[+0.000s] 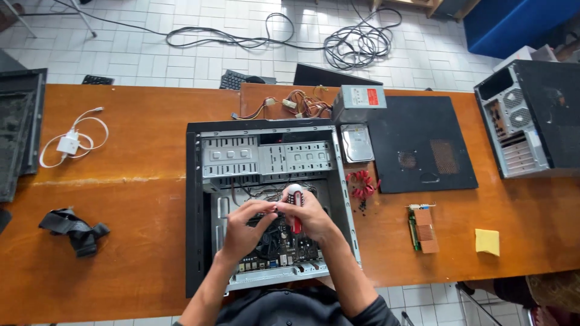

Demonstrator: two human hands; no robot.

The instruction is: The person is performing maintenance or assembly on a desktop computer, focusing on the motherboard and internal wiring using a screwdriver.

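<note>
Red-and-white screwdriver [295, 202] held upright over the motherboard [284, 244] inside the open computer case [194, 205].

The right hand [311, 214] grips the screwdriver's handle, while the left hand [244, 224] pinches in beside it, fingertips touching near the handle. The case lies flat on the orange table [133, 187]; just right of it sit red cables [362, 183], a hard drive [356, 143], a black side panel [420, 145] and an expansion card [423, 228].

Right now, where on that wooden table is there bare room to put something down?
Bare wood lies between the white charger cable and the open computer case, and between the expansion card and yellow sticky pad. It is crowded behind the case, around the power supply, hard drive and black side panel.
</note>
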